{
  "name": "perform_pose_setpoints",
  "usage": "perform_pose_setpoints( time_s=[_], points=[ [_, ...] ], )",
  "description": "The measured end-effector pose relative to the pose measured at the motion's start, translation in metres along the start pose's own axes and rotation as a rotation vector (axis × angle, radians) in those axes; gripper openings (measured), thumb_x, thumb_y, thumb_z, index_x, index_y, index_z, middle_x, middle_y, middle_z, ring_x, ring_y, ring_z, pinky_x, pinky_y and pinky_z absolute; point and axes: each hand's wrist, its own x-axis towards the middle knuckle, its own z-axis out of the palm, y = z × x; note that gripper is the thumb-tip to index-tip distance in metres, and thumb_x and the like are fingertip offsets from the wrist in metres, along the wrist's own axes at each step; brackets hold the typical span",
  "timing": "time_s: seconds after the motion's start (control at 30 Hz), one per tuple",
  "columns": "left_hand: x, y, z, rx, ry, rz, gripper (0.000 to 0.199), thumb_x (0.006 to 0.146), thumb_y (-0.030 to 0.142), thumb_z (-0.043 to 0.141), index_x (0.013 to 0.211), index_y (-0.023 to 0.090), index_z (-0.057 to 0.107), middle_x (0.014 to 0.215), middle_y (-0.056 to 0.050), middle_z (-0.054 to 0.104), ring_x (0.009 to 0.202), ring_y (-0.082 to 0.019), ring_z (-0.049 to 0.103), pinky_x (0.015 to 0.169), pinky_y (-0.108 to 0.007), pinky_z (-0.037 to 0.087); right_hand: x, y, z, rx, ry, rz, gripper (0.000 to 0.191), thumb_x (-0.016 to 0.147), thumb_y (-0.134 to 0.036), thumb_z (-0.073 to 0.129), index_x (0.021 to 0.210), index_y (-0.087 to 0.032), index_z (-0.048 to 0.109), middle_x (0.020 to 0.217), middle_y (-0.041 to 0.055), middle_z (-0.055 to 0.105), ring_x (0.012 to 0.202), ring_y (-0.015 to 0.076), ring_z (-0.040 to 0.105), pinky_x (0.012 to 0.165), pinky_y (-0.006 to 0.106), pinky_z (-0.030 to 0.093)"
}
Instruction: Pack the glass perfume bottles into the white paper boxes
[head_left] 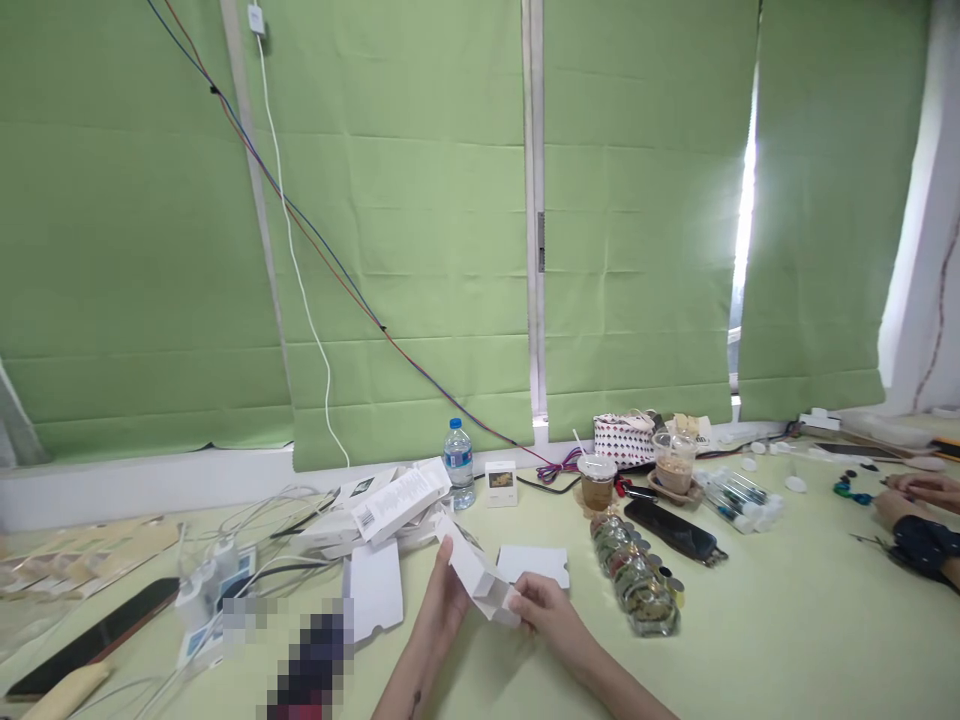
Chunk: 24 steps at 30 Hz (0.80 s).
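Observation:
A long white cardboard box [474, 568] is held tilted above the table, its near end open with flaps out. My left hand [444, 592] wraps round its left side, the fingers partly hidden behind it. At the open end, my right hand [544, 612] pinches a flap between thumb and fingers. Just behind the box lies a flat white card piece [534, 565]. Another white card piece [377, 590] lies to the left of my left hand. Several printed white boxes [401, 503] are piled behind it.
A water bottle [459, 470] stands by the wall. To the right are glass jars [637, 590] in a row, a phone [671, 530] and two drink cups [598, 482]. A power strip [217, 600] with cables lies left. Another person's hands [919, 500] are at far right.

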Motion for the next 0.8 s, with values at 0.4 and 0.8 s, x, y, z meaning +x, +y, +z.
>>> perform_pose_setpoints(
  time_s=[0.4,0.8],
  points=[
    [-0.01,0.001,0.019,0.365,0.101,0.477,0.069,0.056,0.047,0.081,0.112,0.024,0.047,0.104,-0.006,0.061,0.087,-0.025,0.065,0.069,-0.031,0.055,-0.021,-0.034,0.016,-0.205,0.31,-0.19,0.032,0.079,-0.051,0.064,0.076,-0.019,0.064,0.073,0.0008,0.056,0.069,0.0173,0.051,0.063,0.025,0.04],
    [0.007,0.047,0.003,0.47,0.454,0.57,0.066,0.075,0.032,0.065,0.133,0.026,0.036,0.116,-0.009,0.062,0.094,-0.022,0.066,0.077,-0.034,0.057,-0.003,-0.028,0.0,-0.258,0.256,-0.106,0.036,0.088,-0.048,0.044,0.068,-0.019,0.053,0.067,-0.0005,0.053,0.066,0.0166,0.049,0.059,0.025,0.037]
  ],
)
